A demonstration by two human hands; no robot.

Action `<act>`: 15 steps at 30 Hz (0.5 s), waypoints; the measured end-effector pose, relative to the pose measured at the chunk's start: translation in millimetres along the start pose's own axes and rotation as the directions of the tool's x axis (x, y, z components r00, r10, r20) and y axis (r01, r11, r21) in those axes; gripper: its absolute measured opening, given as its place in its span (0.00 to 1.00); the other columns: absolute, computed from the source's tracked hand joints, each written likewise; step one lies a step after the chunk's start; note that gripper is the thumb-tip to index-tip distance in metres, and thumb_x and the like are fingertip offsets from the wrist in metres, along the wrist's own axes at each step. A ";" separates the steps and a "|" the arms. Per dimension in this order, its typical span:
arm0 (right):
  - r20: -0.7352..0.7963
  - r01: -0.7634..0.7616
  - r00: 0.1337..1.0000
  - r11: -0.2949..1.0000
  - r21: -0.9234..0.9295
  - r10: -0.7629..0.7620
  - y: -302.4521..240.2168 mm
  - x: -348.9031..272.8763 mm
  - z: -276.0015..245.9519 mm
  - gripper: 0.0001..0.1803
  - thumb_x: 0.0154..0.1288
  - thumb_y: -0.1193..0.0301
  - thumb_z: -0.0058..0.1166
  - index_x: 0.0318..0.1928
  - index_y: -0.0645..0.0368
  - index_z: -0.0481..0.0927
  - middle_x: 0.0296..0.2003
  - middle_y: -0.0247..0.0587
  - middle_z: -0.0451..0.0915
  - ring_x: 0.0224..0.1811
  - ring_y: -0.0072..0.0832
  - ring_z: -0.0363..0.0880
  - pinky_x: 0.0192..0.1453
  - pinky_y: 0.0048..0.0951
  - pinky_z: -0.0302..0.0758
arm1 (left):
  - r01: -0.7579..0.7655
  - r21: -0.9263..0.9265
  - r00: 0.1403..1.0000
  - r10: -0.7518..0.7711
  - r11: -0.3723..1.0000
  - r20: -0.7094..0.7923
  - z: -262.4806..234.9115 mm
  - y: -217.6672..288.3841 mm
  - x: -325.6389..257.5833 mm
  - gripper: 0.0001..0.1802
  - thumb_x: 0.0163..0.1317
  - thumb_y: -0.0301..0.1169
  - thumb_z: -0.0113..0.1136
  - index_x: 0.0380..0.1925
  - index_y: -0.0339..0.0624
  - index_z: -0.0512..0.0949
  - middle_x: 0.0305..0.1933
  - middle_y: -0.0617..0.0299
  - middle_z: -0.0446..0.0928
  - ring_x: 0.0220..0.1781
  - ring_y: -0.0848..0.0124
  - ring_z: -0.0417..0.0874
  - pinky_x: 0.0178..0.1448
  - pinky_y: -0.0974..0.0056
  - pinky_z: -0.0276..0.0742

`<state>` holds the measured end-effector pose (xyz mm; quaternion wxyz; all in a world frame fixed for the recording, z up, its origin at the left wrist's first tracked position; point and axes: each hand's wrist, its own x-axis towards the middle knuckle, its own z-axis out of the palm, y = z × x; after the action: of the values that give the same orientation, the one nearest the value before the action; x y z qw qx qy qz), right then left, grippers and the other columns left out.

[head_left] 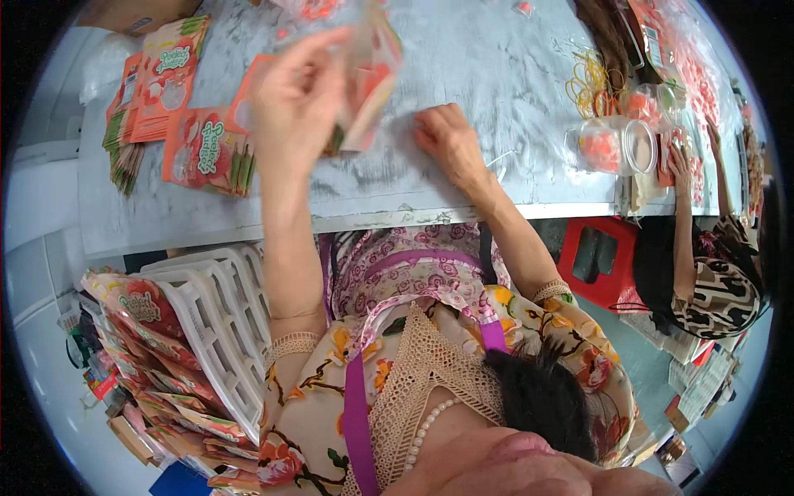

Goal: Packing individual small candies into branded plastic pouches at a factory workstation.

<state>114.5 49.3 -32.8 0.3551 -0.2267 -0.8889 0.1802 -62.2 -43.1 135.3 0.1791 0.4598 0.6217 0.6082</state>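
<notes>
My left hand (302, 99), a little blurred, is raised over the table with its fingers bent. Against its right side a red-and-pale printed pouch (372, 91) stands tilted on edge, its upper part smeared by motion. The fingers seem to grip it, though the contact is partly hidden. To the right, my right hand (451, 140) rests low on the tabletop with curled fingers. Anything under those fingers is hidden. Left of my left forearm lies a fanned group of orange-red pouches (211, 153), and behind it another stack of pouches (165, 78).
On the right of the table (529, 182) are a clear jar of reddish pieces (608, 147) and yellow rubber bands (587, 87). A co-worker's hands (680, 161) work beyond them. White plastic crates (219, 306) and more pouches (157, 347) stand at lower left, a red stool (597, 260) at right.
</notes>
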 end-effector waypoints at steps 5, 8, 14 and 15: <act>-0.035 -0.380 0.637 0.353 0.855 0.770 -12.3 54.4 -61.0 0.12 0.63 0.66 0.59 0.43 0.60 0.80 0.27 0.32 0.77 0.23 0.15 0.69 0.25 0.18 0.64 | 0.023 0.062 0.999 -0.026 0.998 0.047 20.2 -8.9 -10.0 0.14 0.58 0.20 0.56 0.45 0.37 0.83 0.25 0.68 0.73 0.24 0.80 0.74 0.29 0.73 0.70; -0.040 -0.245 0.678 0.276 0.929 0.734 -53.7 100.0 -113.9 0.19 0.66 0.63 0.58 0.50 0.63 0.77 0.38 0.41 0.80 0.33 0.23 0.76 0.37 0.21 0.74 | 0.150 0.042 0.986 -0.153 0.988 0.060 26.1 7.6 -7.5 0.14 0.58 0.21 0.55 0.44 0.38 0.83 0.24 0.67 0.74 0.20 0.79 0.76 0.26 0.72 0.71; -0.158 -0.028 0.785 0.289 0.957 0.599 -79.8 127.8 -91.3 0.11 0.63 0.71 0.63 0.44 0.60 0.79 0.37 0.33 0.80 0.33 0.17 0.76 0.38 0.17 0.72 | 0.244 -0.029 0.968 -0.242 0.969 0.066 43.4 7.6 0.9 0.16 0.57 0.22 0.52 0.45 0.38 0.83 0.25 0.65 0.77 0.19 0.76 0.78 0.26 0.70 0.73; -0.187 -0.020 0.782 0.324 0.946 0.594 -76.5 126.4 -86.4 0.11 0.63 0.72 0.63 0.45 0.61 0.79 0.37 0.33 0.80 0.35 0.17 0.76 0.40 0.17 0.72 | 0.242 -0.030 0.969 -0.240 0.970 0.065 43.6 5.1 2.5 0.16 0.57 0.22 0.52 0.45 0.38 0.83 0.25 0.65 0.77 0.19 0.76 0.78 0.26 0.70 0.73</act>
<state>73.5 66.5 132.5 0.5949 -0.2055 -0.4476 0.6352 -27.7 -16.1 132.3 0.2792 0.3956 0.6558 0.5792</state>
